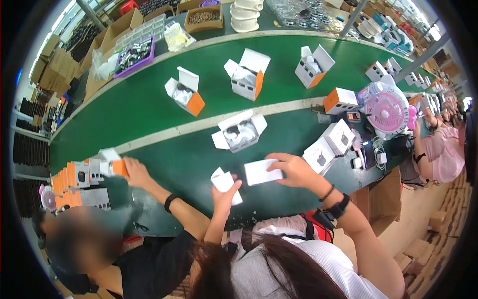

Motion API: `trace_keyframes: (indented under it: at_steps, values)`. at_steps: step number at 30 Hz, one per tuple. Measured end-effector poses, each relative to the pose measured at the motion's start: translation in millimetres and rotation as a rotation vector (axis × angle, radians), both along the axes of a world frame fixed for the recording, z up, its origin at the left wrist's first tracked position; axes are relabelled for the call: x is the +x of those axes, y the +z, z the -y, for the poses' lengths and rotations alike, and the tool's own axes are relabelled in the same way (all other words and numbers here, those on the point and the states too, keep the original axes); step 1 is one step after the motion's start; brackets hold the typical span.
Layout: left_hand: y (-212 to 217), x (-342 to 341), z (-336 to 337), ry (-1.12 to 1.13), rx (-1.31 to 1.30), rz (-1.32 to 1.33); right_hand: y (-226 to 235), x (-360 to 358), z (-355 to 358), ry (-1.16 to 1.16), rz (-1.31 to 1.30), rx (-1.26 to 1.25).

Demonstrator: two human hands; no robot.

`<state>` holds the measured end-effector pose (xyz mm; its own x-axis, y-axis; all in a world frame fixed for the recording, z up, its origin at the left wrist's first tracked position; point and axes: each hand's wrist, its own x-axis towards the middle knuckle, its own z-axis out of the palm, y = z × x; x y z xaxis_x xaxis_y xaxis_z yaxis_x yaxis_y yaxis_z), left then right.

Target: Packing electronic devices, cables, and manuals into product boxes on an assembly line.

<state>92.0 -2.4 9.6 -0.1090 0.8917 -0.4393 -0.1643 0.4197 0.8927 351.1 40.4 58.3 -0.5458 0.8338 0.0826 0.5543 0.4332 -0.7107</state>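
I note left hand [224,198] clamped on folded card [222,181], right hand [297,172] on white panel [261,172]. Loose pinching could drop either.

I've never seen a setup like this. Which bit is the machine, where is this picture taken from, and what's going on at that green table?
There is no robot here: a person works with two bare hands. The single picture comes from a wide fisheye camera worn on the head, looking down, so straight edges bend.

The left hand holds folded white pieces, and the right hand holds a flat white card. On the green table, just beyond them, stands an open white box with wrapped contents. Farther off, past a pale rail, stand three open white-and-orange boxes. To the right is a pink fan. At left, another person's hand touches an orange-and-white box.
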Motion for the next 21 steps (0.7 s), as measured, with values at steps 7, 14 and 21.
trace_keyframes:
  at_steps: [7,14,21]
  values:
    - [-1.3,-37.0,35.5,-0.091,-0.077,-0.041,46.1,73.0,-70.0,-0.529,0.272,0.053]
    - [-17.6,-13.1,53.7,-0.092,-0.115,-0.021,-48.1,88.0,-169.8,-0.904,0.060,0.146]
    - [-15.0,-17.4,68.6,-0.096,-0.156,-0.039,-39.5,52.8,-181.0,-0.861,0.032,0.381]
